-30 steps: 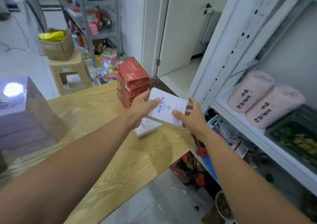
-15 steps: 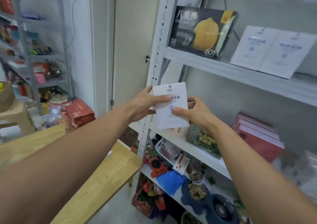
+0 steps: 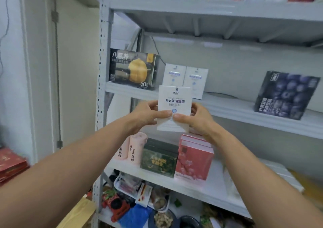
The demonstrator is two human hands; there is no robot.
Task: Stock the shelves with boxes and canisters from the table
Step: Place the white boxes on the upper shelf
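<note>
Grey metal shelving [image 3: 104, 67] fills the view. On its middle shelf [image 3: 232, 110] a black box with a yellow gourd [image 3: 132, 69] stands at the left end and a dark blueberry box [image 3: 286, 95] stands towards the right. Just beside the black one, two white boxes [image 3: 174, 74] stand upright, side by side, at the back. One shelf down, near the left end, two pink canisters [image 3: 130, 149], a green box [image 3: 158, 159] and a pink box [image 3: 192, 161] stand in a row.

Now the one that matters: the white box [image 3: 174, 103], upright, label to the camera, is up in the air before the middle shelf's front edge, overlapping the lower part of that white pair. Both hands have it! The left hand [image 3: 143, 117] grips its left side and the right hand [image 3: 199, 121] its right side. Fingers curl round behind, thumbs press flat on the front face, and the thumb tips almost meet at the box's lower middle.
</note>
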